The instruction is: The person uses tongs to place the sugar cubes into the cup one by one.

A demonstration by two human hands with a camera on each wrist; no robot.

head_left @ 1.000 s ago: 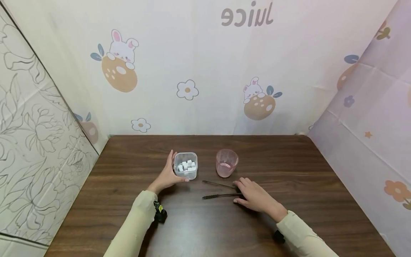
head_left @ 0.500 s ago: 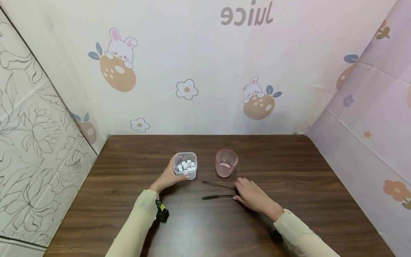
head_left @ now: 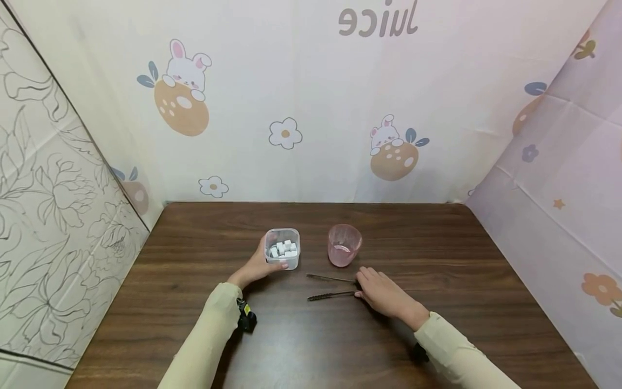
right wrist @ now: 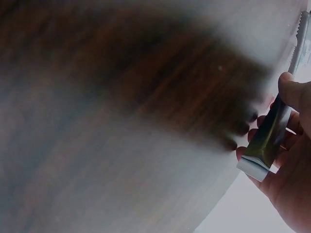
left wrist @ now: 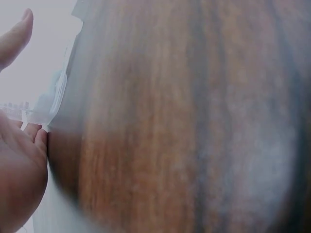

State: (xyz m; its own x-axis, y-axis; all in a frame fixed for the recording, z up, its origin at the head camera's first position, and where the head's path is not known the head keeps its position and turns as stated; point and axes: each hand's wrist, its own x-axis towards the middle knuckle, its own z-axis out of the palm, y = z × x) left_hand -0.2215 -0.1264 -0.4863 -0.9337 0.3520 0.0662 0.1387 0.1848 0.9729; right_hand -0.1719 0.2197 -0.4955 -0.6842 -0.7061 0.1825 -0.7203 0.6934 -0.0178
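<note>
A small clear square container (head_left: 294, 261) holding several white cubes (head_left: 283, 249) stands left of the table's middle. My left hand (head_left: 254, 269) grips it from the left, thumb across the near side and fingers behind the far-left side. In the left wrist view the thumb (left wrist: 15, 40) shows against the bright container wall. My right hand (head_left: 385, 294) holds metal tongs (head_left: 330, 295) near their bent end. The two tong arms point left and stand apart. From the right wrist, the tongs' bend (right wrist: 265, 145) lies between thumb and fingers. A pink tumbler (head_left: 344, 246) stands upright between both hands, farther back.
The brown wood-grain table (head_left: 194, 227) ends at a patterned cloth wall (head_left: 320, 162). More patterned cloth borders the left and right sides. A black wrist device (head_left: 247, 316) sits by the left sleeve.
My left fingers have drawn in against the container. The right thumb has moved in onto the tongs' near arm, which earlier lay apart from it. The tumbler stays in place.
</note>
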